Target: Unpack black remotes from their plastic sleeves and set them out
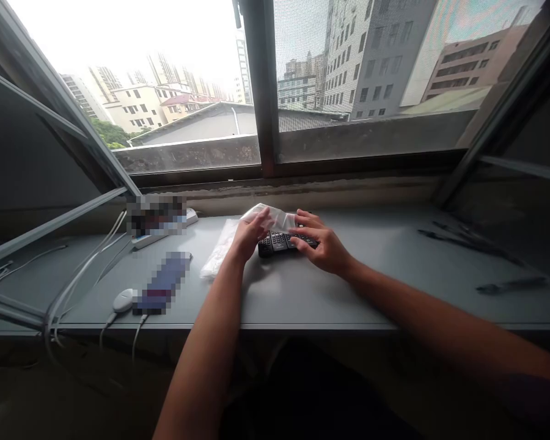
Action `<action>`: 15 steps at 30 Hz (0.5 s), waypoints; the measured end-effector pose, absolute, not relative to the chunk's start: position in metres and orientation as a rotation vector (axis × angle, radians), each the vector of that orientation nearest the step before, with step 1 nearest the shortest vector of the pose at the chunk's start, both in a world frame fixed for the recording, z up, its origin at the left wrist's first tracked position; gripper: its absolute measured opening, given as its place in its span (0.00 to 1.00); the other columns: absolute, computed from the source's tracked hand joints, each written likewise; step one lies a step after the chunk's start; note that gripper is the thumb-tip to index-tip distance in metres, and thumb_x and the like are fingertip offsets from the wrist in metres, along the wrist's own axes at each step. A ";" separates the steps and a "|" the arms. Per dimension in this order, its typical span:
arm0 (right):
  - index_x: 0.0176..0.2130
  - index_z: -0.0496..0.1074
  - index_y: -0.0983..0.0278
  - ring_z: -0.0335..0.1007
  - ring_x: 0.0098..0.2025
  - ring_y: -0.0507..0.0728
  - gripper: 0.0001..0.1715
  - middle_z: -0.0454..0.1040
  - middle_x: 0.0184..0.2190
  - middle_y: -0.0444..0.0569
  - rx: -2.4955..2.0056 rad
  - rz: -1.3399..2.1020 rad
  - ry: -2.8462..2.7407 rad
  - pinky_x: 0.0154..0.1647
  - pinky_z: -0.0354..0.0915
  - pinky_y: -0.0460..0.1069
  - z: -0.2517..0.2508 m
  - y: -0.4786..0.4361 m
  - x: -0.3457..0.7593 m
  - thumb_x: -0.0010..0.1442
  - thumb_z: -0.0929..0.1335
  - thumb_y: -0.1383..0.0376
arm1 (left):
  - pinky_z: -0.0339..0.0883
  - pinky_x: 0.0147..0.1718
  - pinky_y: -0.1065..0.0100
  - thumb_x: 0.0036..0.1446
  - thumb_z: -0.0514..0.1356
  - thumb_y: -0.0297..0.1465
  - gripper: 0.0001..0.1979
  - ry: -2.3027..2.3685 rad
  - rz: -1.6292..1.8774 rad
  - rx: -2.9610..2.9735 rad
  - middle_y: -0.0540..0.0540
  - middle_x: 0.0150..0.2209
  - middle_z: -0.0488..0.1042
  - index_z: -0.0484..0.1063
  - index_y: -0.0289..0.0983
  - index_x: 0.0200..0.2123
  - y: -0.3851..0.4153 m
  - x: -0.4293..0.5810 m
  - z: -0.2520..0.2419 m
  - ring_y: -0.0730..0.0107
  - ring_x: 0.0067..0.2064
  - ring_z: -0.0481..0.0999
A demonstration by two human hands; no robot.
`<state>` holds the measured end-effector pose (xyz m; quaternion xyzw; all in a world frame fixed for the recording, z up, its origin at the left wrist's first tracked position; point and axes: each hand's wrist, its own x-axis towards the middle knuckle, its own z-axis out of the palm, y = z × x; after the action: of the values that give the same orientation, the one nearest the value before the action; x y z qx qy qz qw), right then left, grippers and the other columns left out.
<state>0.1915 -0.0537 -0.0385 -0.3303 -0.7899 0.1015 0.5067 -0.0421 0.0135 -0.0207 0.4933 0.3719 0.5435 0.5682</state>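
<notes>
A small black keypad device [279,242] with rows of buttons lies on the grey windowsill desk [394,269], partly inside a clear plastic bag [275,216]. My left hand [247,236] pinches the bag's edge at the device's left end. My right hand [318,241] rests on the device's right half, fingers curled over the keys and the bag. A second crumpled clear plastic bag [217,252] lies just left of my left hand.
A white power strip [165,227] with white cables [80,275] sits at the left. A blurred flat object [162,282] and a white charger [123,299] lie near the front edge. Dark tools [467,239] lie at the right. Window frames rise behind.
</notes>
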 end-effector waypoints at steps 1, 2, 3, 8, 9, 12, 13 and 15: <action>0.55 0.87 0.56 0.63 0.78 0.72 0.15 0.78 0.68 0.53 -0.801 0.240 -1.893 0.76 0.64 0.75 -0.038 -0.054 0.192 0.72 0.74 0.61 | 0.63 0.27 0.68 0.51 0.78 0.55 0.27 0.890 1.306 1.103 0.42 0.36 0.82 0.82 0.37 0.37 0.015 -0.043 -0.020 0.71 0.30 0.74; 0.56 0.86 0.56 0.63 0.78 0.72 0.15 0.78 0.68 0.53 -0.802 0.234 -1.881 0.76 0.64 0.75 -0.037 -0.054 0.192 0.73 0.74 0.61 | 0.65 0.28 0.68 0.52 0.77 0.56 0.27 0.901 1.335 1.059 0.41 0.37 0.84 0.81 0.37 0.37 0.016 -0.043 -0.020 0.69 0.32 0.77; 0.56 0.86 0.56 0.64 0.77 0.72 0.15 0.78 0.68 0.54 -0.800 0.230 -1.872 0.76 0.65 0.75 -0.037 -0.055 0.192 0.72 0.74 0.60 | 0.66 0.29 0.67 0.53 0.76 0.55 0.27 0.905 1.361 1.030 0.40 0.38 0.84 0.81 0.37 0.38 0.018 -0.044 -0.020 0.66 0.33 0.78; 0.65 0.81 0.54 0.64 0.77 0.72 0.23 0.83 0.62 0.54 -0.779 0.286 -1.925 0.74 0.67 0.74 -0.036 -0.058 0.190 0.73 0.74 0.59 | 0.68 0.30 0.67 0.54 0.76 0.49 0.22 0.877 1.356 1.031 0.41 0.37 0.85 0.80 0.37 0.37 0.019 -0.044 -0.022 0.63 0.35 0.81; 0.64 0.82 0.54 0.62 0.78 0.72 0.21 0.83 0.63 0.53 -0.778 0.294 -1.940 0.74 0.66 0.75 -0.036 -0.058 0.190 0.74 0.73 0.59 | 0.69 0.31 0.67 0.54 0.76 0.49 0.22 0.867 1.344 1.034 0.41 0.37 0.85 0.80 0.37 0.38 0.019 -0.043 -0.022 0.64 0.35 0.80; 0.57 0.86 0.53 0.55 0.81 0.73 0.15 0.79 0.68 0.50 -0.770 0.260 -1.955 0.78 0.60 0.76 -0.035 -0.059 0.189 0.74 0.73 0.58 | 0.69 0.30 0.68 0.56 0.74 0.48 0.21 0.858 1.357 1.006 0.42 0.37 0.84 0.80 0.36 0.38 0.019 -0.044 -0.022 0.66 0.33 0.79; 0.56 0.87 0.54 0.53 0.82 0.73 0.14 0.77 0.69 0.50 -0.774 0.245 -1.948 0.78 0.59 0.76 -0.035 -0.058 0.190 0.74 0.74 0.59 | 0.68 0.30 0.68 0.57 0.73 0.48 0.20 0.868 1.379 0.986 0.43 0.36 0.83 0.79 0.36 0.37 0.020 -0.045 -0.022 0.67 0.33 0.78; 0.57 0.86 0.55 0.52 0.82 0.73 0.15 0.75 0.71 0.52 -0.791 0.232 -1.921 0.79 0.58 0.76 -0.034 -0.057 0.191 0.74 0.74 0.59 | 0.68 0.29 0.69 0.59 0.72 0.46 0.18 0.911 1.444 0.932 0.44 0.34 0.81 0.78 0.37 0.37 0.022 -0.049 -0.022 0.69 0.32 0.77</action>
<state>0.1906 -0.0572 -0.0344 -0.3273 -0.7950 0.0962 0.5015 -0.0488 0.0224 -0.0222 0.3959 0.3871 0.6135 0.5631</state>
